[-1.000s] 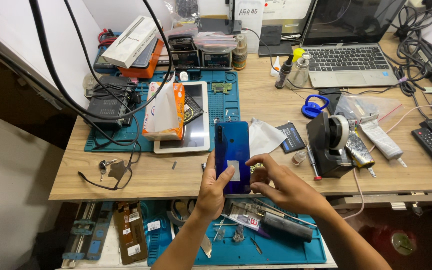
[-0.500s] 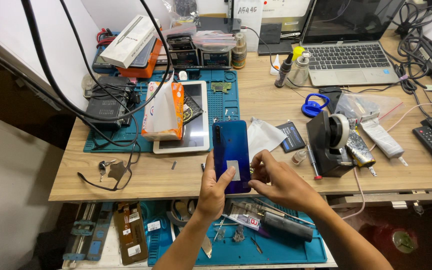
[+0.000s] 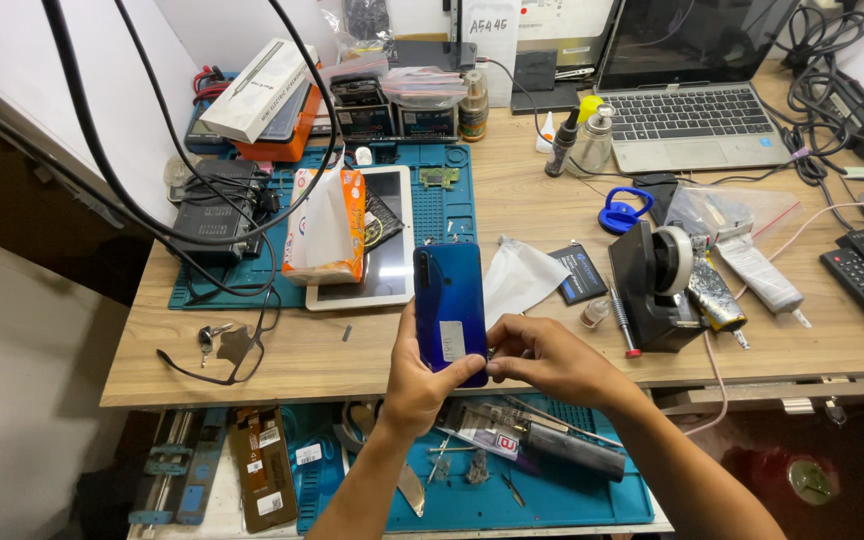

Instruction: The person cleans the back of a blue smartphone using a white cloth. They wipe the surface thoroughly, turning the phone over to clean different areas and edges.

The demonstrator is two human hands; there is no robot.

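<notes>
While the view looks down over a cluttered wooden counter (image 3: 552, 215), two bare hands meet at its near edge around a shiny blue phone (image 3: 449, 308) that lies back side up, its long side running away from the person. The left hand (image 3: 414, 385) cups the phone's lower left corner, with the thumb lying up along the left edge and the fingers curled beneath. The right hand (image 3: 550, 360) comes in from the right, its fingertips pinched against the lower right edge of the phone, near a small pale sticker on its back. Just to the right of the phone lies a crumpled white cloth (image 3: 515, 280), and beyond that a small dark flat battery (image 3: 581, 274). To the left, a white tablet (image 3: 377, 250) rests on a blue work mat (image 3: 452, 195), with an orange and white tissue pack (image 3: 325, 226) lying partly over it. Further right stands a black tape dispenser (image 3: 657, 285) holding a roll of tape. At the back of the counter sits an open laptop (image 3: 692, 95). Below the counter's edge, a lower shelf (image 3: 552, 490) with another blue mat holds scattered tools.
</notes>
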